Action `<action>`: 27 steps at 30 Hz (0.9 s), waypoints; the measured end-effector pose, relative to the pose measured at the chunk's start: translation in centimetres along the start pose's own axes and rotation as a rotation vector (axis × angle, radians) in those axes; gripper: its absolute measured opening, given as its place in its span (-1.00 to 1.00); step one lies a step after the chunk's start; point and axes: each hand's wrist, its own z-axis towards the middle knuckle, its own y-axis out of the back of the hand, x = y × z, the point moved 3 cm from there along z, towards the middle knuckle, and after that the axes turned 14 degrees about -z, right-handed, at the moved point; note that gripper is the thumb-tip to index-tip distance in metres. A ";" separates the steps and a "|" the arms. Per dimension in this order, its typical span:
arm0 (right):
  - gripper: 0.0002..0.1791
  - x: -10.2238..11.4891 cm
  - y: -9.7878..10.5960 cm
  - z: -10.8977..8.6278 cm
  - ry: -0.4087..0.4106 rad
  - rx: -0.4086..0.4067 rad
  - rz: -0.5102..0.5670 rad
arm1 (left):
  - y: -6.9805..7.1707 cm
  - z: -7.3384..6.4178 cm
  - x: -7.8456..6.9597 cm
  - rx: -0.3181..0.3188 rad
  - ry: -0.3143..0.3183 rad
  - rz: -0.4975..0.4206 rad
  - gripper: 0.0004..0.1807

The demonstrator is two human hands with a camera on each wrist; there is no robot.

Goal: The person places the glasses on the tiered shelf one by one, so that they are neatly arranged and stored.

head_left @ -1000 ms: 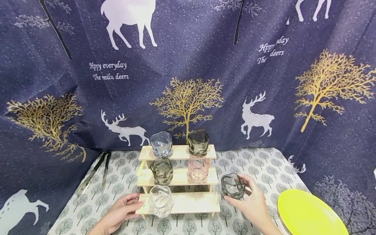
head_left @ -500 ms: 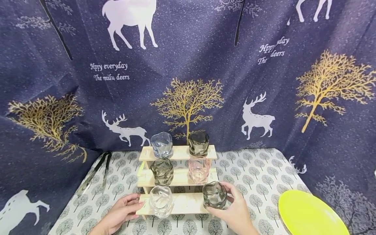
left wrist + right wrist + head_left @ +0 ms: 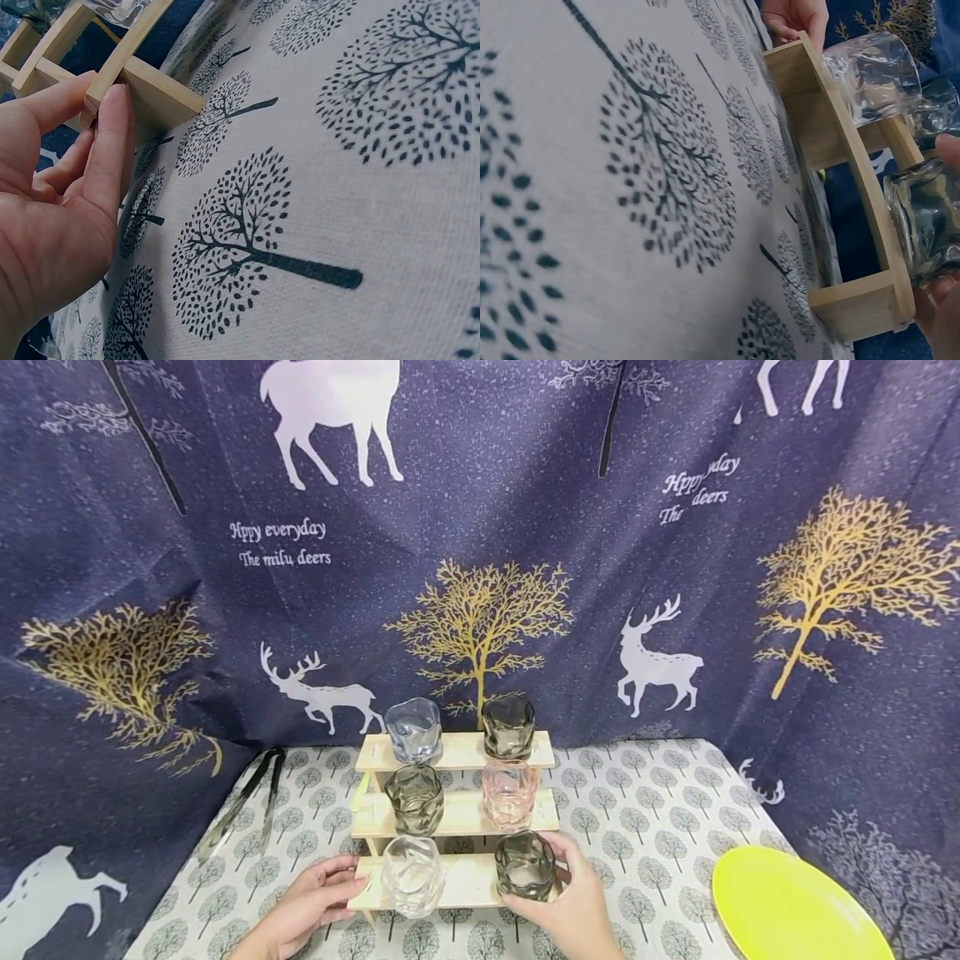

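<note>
A three-step wooden display rack stands on the table. My left hand pinches the left end of its lowest step, thumb above and fingers beneath in the left wrist view. At the right end of that step, my right hand holds a dark grey glass between thumb and fingers, its base at the board. To the left on the same step sits a clear glass. The middle step bears a grey-green glass and a pink glass. On top stand a bluish glass and a dark glass.
A yellow oval plate lies at the right of the table. Dark straps lie at the left back. A blue curtain with deer and trees hangs behind, and a tree-print cloth covers the table.
My right hand has carried the dark grey glass leftward from beside the rack onto the right part of the lowest step. My left hand has kept its hold on the rack.
</note>
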 end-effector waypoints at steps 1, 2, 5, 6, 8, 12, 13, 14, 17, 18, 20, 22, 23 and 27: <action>-0.02 -0.1 -0.1 0.0 0.002 -0.006 -0.010 | 0.0 0.0 0.0 0.000 0.000 -0.002 -0.28; -0.01 -0.1 -0.1 0.0 0.004 -0.012 -0.022 | 0.0 0.0 0.1 -0.001 -0.002 -0.003 -0.29; 0.00 -0.1 -0.2 -0.1 0.008 -0.030 -0.059 | 0.0 0.1 0.2 -0.003 -0.012 -0.004 -0.29; 0.01 -0.1 -0.2 -0.1 0.008 -0.036 -0.069 | 0.0 0.2 0.2 -0.004 -0.014 -0.003 -0.30; 0.02 -0.1 -0.3 -0.1 0.001 -0.040 -0.078 | 0.0 0.2 0.2 -0.004 -0.016 -0.002 -0.30; 0.03 -0.3 -0.5 -0.1 -0.026 -0.029 -0.076 | 0.1 0.3 0.2 -0.005 -0.011 0.001 -0.29; 0.04 -0.3 -0.6 -0.2 -0.030 -0.024 -0.076 | 0.1 0.3 0.2 -0.007 -0.009 0.001 -0.28; 0.04 -0.3 -0.6 -0.2 -0.035 -0.020 -0.078 | 0.1 0.3 0.2 -0.010 -0.007 0.001 -0.28; 0.06 -0.4 -0.8 -0.3 -0.032 -0.009 -0.082 | 0.2 0.3 0.2 -0.014 -0.003 0.002 -0.27; 0.06 -0.4 -0.9 -0.3 -0.024 -0.008 -0.083 | 0.2 0.3 0.2 -0.014 -0.003 0.002 -0.27; 0.06 -0.3 -0.9 -0.3 -0.012 -0.006 -0.082 | 0.2 0.3 0.2 -0.012 -0.005 0.002 -0.28; 0.05 -0.1 -0.9 -0.3 0.002 -0.004 -0.085 | 0.2 0.3 0.2 -0.010 -0.007 0.002 -0.28; 0.05 -0.1 -0.9 -0.3 0.008 -0.004 -0.085 | 0.2 0.3 0.1 -0.011 -0.007 0.001 -0.28; 0.06 -0.1 -0.9 -0.3 0.016 0.009 -0.087 | 0.1 0.3 0.0 -0.018 -0.011 0.003 -0.27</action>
